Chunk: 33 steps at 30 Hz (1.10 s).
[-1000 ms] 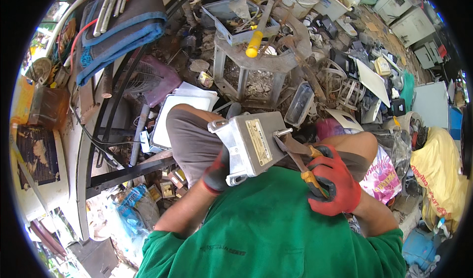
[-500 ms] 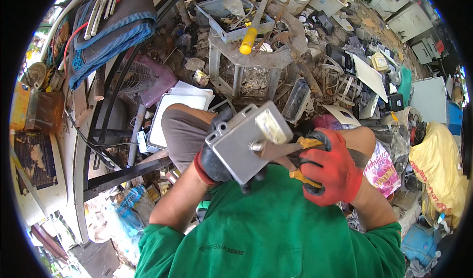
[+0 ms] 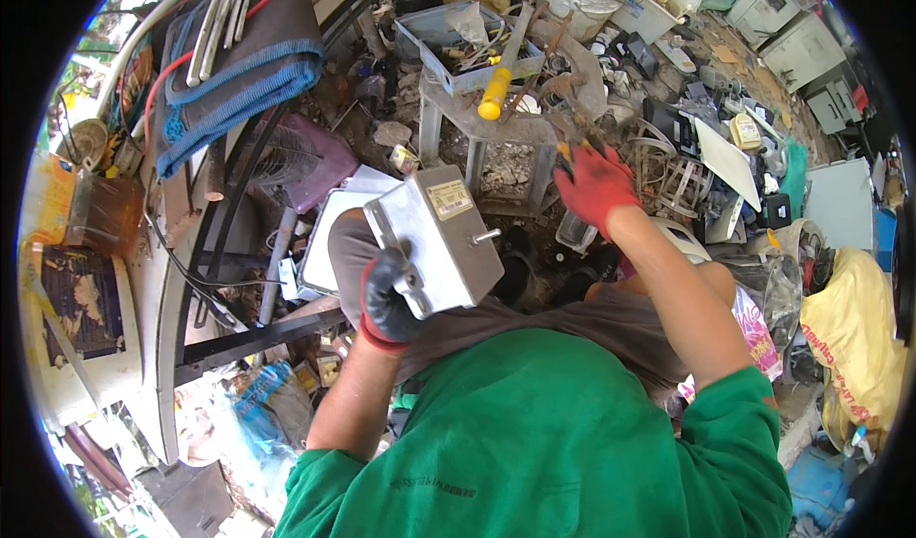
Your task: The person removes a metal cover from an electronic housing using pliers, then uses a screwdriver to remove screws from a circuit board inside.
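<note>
My left hand (image 3: 386,298), in a black and red glove, grips the lower corner of a grey metal box (image 3: 441,239) held over my lap. A short metal shaft (image 3: 487,237) sticks out of the box's side, and a small label sits on its top. My right hand (image 3: 594,181), in a red glove, is stretched forward and away from the box, toward a small grey stool (image 3: 480,135). It holds rusty pliers (image 3: 571,116) with yellowish handles, jaws pointing up and away.
A grey tray (image 3: 425,37) of tools sits on the stool, with a yellow-handled screwdriver (image 3: 494,94) across it. A blue-edged mat (image 3: 243,56) lies far left, a white panel (image 3: 320,247) by my knee, a yellow sack (image 3: 852,338) at right. Scrap is piled all around.
My right hand has left the box, where the pliers were gripping it, and reached forward toward the stool. The left hand has turned the box and lowered it a little to the left.
</note>
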### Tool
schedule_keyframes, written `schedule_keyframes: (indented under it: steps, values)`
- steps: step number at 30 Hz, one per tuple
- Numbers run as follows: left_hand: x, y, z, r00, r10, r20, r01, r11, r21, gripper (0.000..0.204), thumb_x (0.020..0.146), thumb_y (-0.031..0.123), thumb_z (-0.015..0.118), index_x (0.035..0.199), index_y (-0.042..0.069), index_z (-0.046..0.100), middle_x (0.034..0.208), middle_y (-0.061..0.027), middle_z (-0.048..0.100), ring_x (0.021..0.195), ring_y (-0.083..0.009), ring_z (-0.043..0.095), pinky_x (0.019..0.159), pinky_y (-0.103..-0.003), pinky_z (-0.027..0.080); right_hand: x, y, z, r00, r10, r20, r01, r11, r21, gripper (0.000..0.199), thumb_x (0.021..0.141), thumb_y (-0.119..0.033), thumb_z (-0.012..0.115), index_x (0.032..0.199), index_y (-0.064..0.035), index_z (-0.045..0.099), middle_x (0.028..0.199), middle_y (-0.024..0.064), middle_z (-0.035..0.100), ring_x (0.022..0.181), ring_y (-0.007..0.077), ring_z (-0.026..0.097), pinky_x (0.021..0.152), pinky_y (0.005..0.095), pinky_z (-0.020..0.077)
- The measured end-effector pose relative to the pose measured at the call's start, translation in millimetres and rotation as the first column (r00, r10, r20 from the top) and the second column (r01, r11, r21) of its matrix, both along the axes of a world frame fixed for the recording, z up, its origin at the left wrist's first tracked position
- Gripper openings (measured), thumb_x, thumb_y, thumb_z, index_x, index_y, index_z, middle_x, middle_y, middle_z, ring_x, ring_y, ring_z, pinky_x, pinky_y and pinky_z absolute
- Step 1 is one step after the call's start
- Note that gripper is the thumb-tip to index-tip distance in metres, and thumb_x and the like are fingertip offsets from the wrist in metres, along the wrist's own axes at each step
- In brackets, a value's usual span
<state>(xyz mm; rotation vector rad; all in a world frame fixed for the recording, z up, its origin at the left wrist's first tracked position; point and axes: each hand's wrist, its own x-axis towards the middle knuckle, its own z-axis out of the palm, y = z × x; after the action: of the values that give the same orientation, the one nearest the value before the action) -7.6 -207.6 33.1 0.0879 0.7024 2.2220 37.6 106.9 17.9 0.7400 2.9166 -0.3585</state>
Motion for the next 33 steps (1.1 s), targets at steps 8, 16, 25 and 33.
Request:
schedule_keyframes:
  steps: [8,16,25,33]
  values:
    - [4,-14,-13,0.968,-0.005,-0.25,-0.055,0.971,-0.231,0.091,0.082,0.046,0.075,0.149,0.001,0.032,0.13,-0.0119,0.057,0.114,-0.0223,0.06,0.098,-0.039,0.05,-49,9,-50,0.991,0.014,0.134,-0.064,0.924,0.376,0.051,0.093,-0.05,0.056,0.126,-0.0113,0.062,0.132,0.0116,0.061,0.128,0.0337,0.05,0.102,0.053,0.0378]
    - [-8,0,15,0.473,-0.107,-0.875,-0.304,0.912,-0.275,0.114,0.067,0.041,0.082,0.156,0.0,0.024,0.151,-0.0185,0.041,0.138,-0.0322,0.043,0.115,-0.044,0.032,45,-53,100,0.997,-0.055,-0.061,-0.061,-0.011,-0.998,0.032,0.098,-0.025,0.062,0.117,-0.0001,0.063,0.1,0.0088,0.069,0.089,0.0148,0.066,0.074,0.0303,0.053]
    - [0,15,46,0.1,-0.171,-0.98,-0.269,0.944,-0.192,0.106,0.051,0.034,0.093,0.14,0.001,0.046,0.134,-0.029,0.054,0.122,-0.0447,0.056,0.099,-0.049,0.047,89,-73,71,0.985,-0.172,0.014,-0.021,-0.196,-0.98,0.027,0.094,-0.01,0.062,0.117,0.0038,0.064,0.098,0.0061,0.069,0.086,0.0122,0.064,0.077,0.0299,0.0526]
    - [5,14,59,-0.004,-0.227,-0.974,-0.265,0.939,-0.218,0.106,0.049,0.033,0.094,0.139,0.002,0.047,0.132,-0.0256,0.057,0.12,-0.0456,0.057,0.099,-0.05,0.047,95,-67,93,0.981,0.053,-0.186,-0.193,0.199,-0.961,0.033,0.093,-0.018,0.066,0.121,-0.0003,0.065,0.106,0.0042,0.07,0.097,0.0111,0.063,0.086,0.0292,0.0494]
